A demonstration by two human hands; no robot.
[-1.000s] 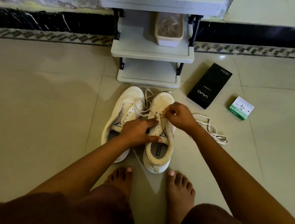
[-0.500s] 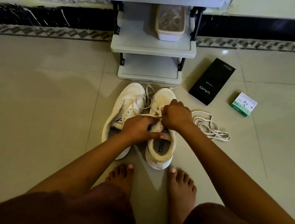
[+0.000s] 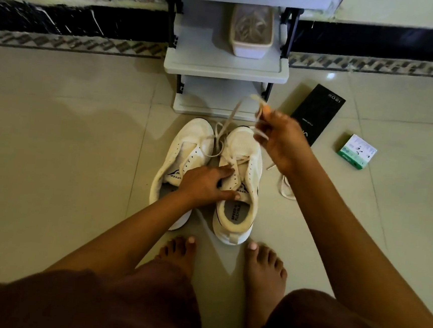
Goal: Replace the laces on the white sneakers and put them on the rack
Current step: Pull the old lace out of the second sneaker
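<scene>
While the left hand point(image 3: 206, 182) presses flat on the right white perforated sneaker point(image 3: 237, 181), the right hand point(image 3: 281, 140) pinches its cream flat lace point(image 3: 231, 115), drawn up and forward along the shoe's length

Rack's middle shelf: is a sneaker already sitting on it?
No: the middle shelf of the rack carries only a lidded container, while both white sneakers stand on the floor in front of it.
</scene>
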